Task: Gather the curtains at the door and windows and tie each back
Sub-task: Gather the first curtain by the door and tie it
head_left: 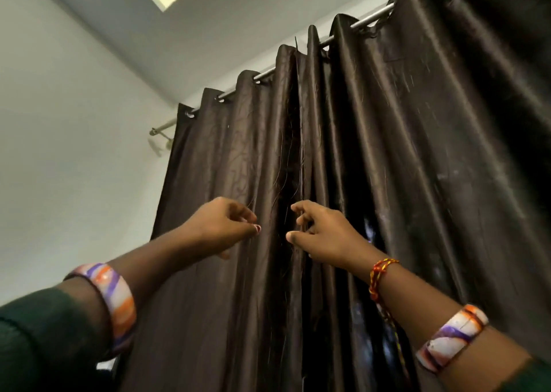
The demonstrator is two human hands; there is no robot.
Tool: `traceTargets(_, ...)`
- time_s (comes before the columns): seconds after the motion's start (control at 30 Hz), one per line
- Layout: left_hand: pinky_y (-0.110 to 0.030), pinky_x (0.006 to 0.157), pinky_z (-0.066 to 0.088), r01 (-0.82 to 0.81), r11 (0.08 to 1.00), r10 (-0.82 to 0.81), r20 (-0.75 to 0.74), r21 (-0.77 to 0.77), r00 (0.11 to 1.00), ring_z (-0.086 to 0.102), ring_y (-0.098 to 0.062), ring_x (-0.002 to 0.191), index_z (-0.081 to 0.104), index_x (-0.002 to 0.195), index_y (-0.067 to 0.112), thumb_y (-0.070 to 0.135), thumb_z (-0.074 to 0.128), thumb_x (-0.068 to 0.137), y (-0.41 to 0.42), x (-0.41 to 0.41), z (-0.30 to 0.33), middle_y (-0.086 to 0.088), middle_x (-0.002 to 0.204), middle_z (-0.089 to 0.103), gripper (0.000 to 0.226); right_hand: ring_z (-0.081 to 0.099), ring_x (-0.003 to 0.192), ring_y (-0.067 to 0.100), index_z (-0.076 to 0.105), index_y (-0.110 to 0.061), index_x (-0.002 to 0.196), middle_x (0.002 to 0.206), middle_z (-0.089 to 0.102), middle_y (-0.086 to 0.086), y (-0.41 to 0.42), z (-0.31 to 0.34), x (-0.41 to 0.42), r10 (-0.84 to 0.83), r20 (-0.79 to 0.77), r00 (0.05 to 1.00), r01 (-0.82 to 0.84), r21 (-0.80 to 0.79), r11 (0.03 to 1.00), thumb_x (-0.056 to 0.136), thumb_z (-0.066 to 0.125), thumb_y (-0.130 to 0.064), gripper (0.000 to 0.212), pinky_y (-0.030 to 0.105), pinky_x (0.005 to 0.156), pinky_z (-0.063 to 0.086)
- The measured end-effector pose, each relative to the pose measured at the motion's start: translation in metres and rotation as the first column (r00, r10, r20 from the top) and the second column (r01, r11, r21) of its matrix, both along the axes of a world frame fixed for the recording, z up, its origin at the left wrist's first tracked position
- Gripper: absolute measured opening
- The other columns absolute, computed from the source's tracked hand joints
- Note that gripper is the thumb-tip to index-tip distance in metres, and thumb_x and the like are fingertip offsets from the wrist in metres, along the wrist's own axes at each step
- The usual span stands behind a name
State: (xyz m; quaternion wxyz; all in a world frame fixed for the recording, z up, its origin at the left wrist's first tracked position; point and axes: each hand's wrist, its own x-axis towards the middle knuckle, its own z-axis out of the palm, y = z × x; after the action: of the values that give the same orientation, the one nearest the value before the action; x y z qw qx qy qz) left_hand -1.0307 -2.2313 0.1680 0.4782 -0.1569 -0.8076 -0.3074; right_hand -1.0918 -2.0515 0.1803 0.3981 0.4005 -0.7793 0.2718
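Two dark curtains (372, 168) hang drawn along the rod (369, 20), meeting at a centre gap. The left hand (222, 223) and right hand (322, 233) reach there, fingers loosely curled, apparently holding nothing. Gathering has barely begun; tying remains undone.

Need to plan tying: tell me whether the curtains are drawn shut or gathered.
Drawn shut: both curtains hang spread along the rod, meeting at the middle.

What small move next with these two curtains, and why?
Probably close each hand on its inner curtain edge. The left hand and right hand hover with curled fingers beside the dark gap; left curtain and right curtain hang fully spread on the rod.
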Motion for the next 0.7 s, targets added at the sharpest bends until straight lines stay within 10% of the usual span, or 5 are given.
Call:
traceTargets(0.27, -0.029, 0.105, 0.031, 0.046, 0.978, -0.047, 0.003, -0.202, 0.999, 0.032, -0.018, 0.131, 0.053, 0.124, 0.04, 0.031, 0.065, 0.082, -0.031, -0.1, 0.018, -0.006, 0.146, 0.028, 0.044, 0.019, 0.143, 0.025, 0.01, -0.018, 0.149, 0.156, 0.013, 0.009, -0.043, 0.01, -0.083, -0.453, -0.076, 0.888, 0.455, 0.007, 0.89, 0.085, 0.062, -0.035, 0.084, 0.039, 0.11, 0.03)
traceTargets(0.43, -0.047, 0.116, 0.018, 0.321, 0.947, -0.32, 0.078, -0.006, 0.944, 0.003, -0.032, 0.143, 0.055, 0.11, 0.054, 0.033, 0.071, 0.077, -0.032, -0.158, 0.03, -0.013, 0.155, -0.008, 0.043, 0.05, 0.122, 0.031, 0.009, -0.021, 0.147, 0.141, 0.04, 0.013, -0.037, 0.014, -0.104, -0.525, 0.035, 0.85, 0.526, -0.054, 0.849, 0.08, 0.065, -0.035, 0.089, 0.046, 0.099, 0.045)
traceTargets(0.57, -0.021, 0.103, 0.03, 0.516, 0.856, -0.517, 0.069, 0.035, 0.853, 0.042, -0.014, 0.126, 0.059, 0.122, 0.026, 0.02, 0.07, 0.08, -0.022, -0.199, 0.036, -0.01, 0.144, 0.038, 0.044, 0.057, 0.11, 0.031, 0.005, -0.018, 0.147, 0.127, 0.054, 0.015, -0.041, 0.01, -0.112, -0.541, 0.104, 0.834, 0.55, -0.1, 0.829, 0.082, 0.063, -0.023, 0.087, 0.043, 0.094, 0.049)
traceTargets(0.7, -0.021, 0.087, 0.042, 0.382, 0.924, -0.382, 0.012, -0.028, 0.924, 0.059, -0.011, 0.106, 0.063, 0.116, 0.014, 0.038, 0.068, 0.079, -0.032, -0.228, 0.034, 0.0, 0.113, 0.065, 0.045, 0.061, 0.1, 0.031, 0.013, -0.016, 0.146, 0.117, 0.058, 0.017, -0.055, 0.006, -0.12, -0.541, 0.091, 0.836, 0.548, -0.184, 0.816, 0.083, 0.053, -0.007, 0.075, 0.038, 0.084, 0.054)
